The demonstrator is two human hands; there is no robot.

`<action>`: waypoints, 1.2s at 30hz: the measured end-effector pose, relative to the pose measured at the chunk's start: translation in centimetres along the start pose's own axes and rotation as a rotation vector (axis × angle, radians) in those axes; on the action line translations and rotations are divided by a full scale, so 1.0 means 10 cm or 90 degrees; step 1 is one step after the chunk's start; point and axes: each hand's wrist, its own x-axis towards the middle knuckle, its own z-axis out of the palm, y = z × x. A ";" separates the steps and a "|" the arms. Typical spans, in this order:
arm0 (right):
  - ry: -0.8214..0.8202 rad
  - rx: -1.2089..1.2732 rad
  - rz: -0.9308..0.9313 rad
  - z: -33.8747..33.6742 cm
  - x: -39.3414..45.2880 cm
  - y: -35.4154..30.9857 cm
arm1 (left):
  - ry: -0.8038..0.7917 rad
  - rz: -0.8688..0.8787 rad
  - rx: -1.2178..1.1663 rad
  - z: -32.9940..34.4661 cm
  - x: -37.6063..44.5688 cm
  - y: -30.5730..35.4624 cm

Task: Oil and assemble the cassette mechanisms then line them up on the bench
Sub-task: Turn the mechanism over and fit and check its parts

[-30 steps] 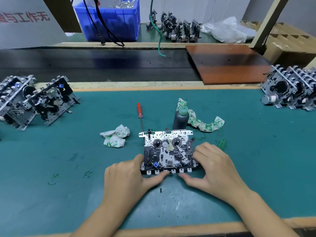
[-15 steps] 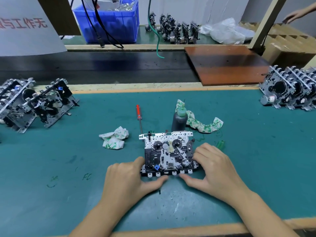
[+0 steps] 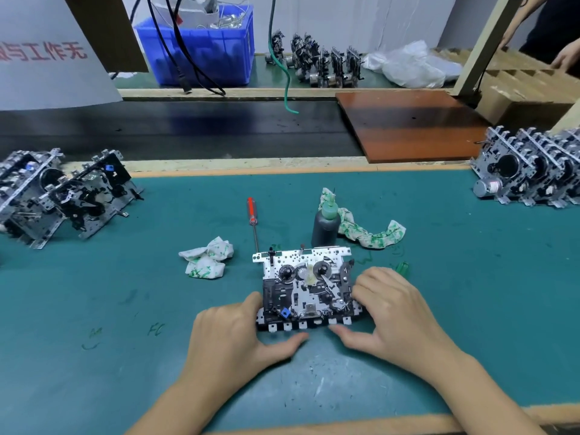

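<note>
**One mechanism in hand, batches waiting on both sides**

A cassette mechanism (image 3: 306,288) lies flat on the green table (image 3: 470,309), near its front edge, between the two hands. The left hand (image 3: 232,337) holds its left edge, thumb along the near side and fingers curled against the frame. The right hand (image 3: 398,312) grips the right edge the same way, fingers bent over the corner and thumb at the front. Both hands are clamped on the unit; neither holds a tool.

Judging by the layout, the job is mid-batch. A small group of mechanisms (image 3: 62,196) stands propped on the left of the table, and a tighter row (image 3: 533,171) stands on edge at the right. Which group is finished and which is waiting cannot be told from here. Whether this unit is oiled yet is also unclear.

The oil bottle (image 3: 326,224) with its green nozzle stands just behind the mechanism, touching a stained rag (image 3: 373,233). A red-handled screwdriver (image 3: 252,218) lies beside it, tip toward the unit, and a crumpled cloth (image 3: 207,259) sits to the left. A small green cap (image 3: 402,267) lies by the right hand's fingers.

The bottle is the likeliest thing to be knocked over if the unit is lifted backward. The paths to either side look open.
</note>
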 end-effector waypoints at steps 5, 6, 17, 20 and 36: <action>0.007 -0.002 0.006 -0.02 0.02 0.01 | -0.017 0.011 0.008 0.00 -0.02 0.00; 0.023 -0.004 0.027 -0.02 0.01 -0.02 | -0.023 0.022 0.008 0.00 -0.02 -0.01; -0.026 -0.019 -0.020 -0.04 -0.01 0.04 | -0.028 0.064 -0.008 -0.06 -0.02 -0.08; -0.037 0.026 -0.005 -0.05 -0.03 0.03 | -0.008 0.095 0.012 -0.08 -0.01 -0.10; -0.022 0.153 0.076 -0.02 -0.06 -0.03 | 0.002 0.135 -0.010 -0.05 0.01 -0.17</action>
